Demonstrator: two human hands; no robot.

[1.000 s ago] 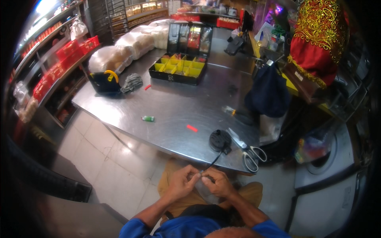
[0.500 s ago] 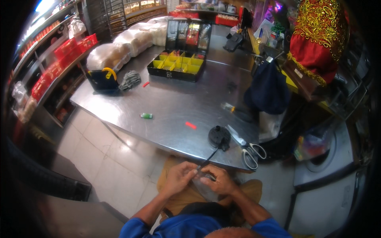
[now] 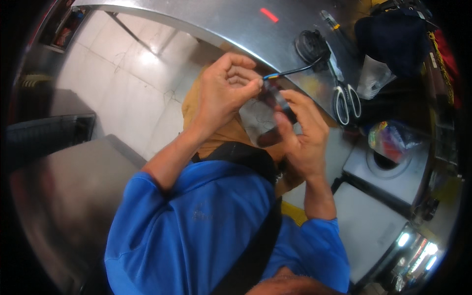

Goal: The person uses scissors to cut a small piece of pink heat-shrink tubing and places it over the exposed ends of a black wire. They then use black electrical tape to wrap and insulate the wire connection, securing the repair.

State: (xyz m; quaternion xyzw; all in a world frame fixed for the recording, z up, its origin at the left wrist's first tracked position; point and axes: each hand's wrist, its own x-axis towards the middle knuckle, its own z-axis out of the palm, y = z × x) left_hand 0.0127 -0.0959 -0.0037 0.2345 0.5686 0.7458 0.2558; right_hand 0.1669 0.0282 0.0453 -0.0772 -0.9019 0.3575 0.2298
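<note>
My left hand (image 3: 228, 86) pinches the end of a thin black cable (image 3: 297, 70) between thumb and forefinger. Bits of blue and yellow wire show beside the fingertips. From there the cable runs right to a round black device (image 3: 310, 45) lying near the table edge. My right hand (image 3: 306, 129) is closed on what looks like a roll of black tape (image 3: 286, 109), blurred, its band reaching up toward the left fingertips. Whether tape touches the wire cannot be made out. Scissors with white handles (image 3: 340, 105) lie right of the device, partly over the edge.
On the metal table (image 3: 221, 22) are a red strip (image 3: 269, 14) and a yellow-and-black cutter (image 3: 330, 20). A dark blue cloth bag (image 3: 391, 42) and a clear plastic bag (image 3: 374, 77) are at right. Below stands a white front-loading machine (image 3: 356, 162). Tiled floor (image 3: 125, 81) shows at left.
The view has tipped downward, so the table sits higher. My hands were close together on the cable; now they are farther apart, with the black roll showing in my right hand.
</note>
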